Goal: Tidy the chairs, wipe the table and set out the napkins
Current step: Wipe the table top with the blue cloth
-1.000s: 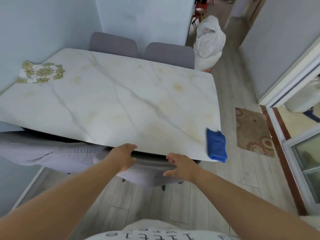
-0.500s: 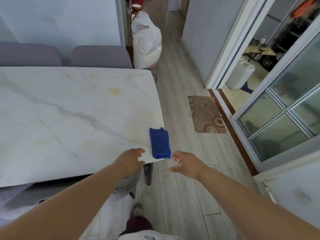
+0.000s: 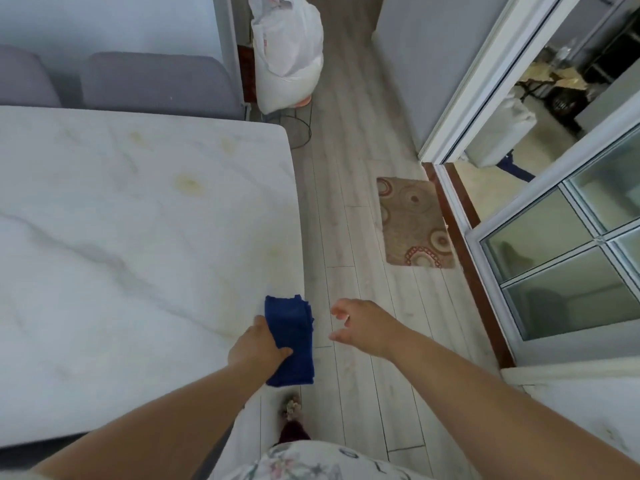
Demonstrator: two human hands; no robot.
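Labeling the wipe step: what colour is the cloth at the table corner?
Plain dark blue; the cloth shows best in the head view.

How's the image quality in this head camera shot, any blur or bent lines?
Head view: wide-angle bowing curves the table edge and door frame; right hand slightly motion-blurred; blue cloth in the left hand fairly sharp; soft daylight, no harsh glare.

Marble-look worktop (image 3: pixel 138 237) shines softly, smooth all over. That blue cloth (image 3: pixel 294 327) reads thick, fuzzy, matt. The chair backs (image 3: pixel 156 81) wear matt grey upholstery. Pale wood-grain floor (image 3: pixel 346 202), satin finish. Rough woven doormat (image 3: pixel 412 220). Crinkled, shiny plastic bag (image 3: pixel 287 46).
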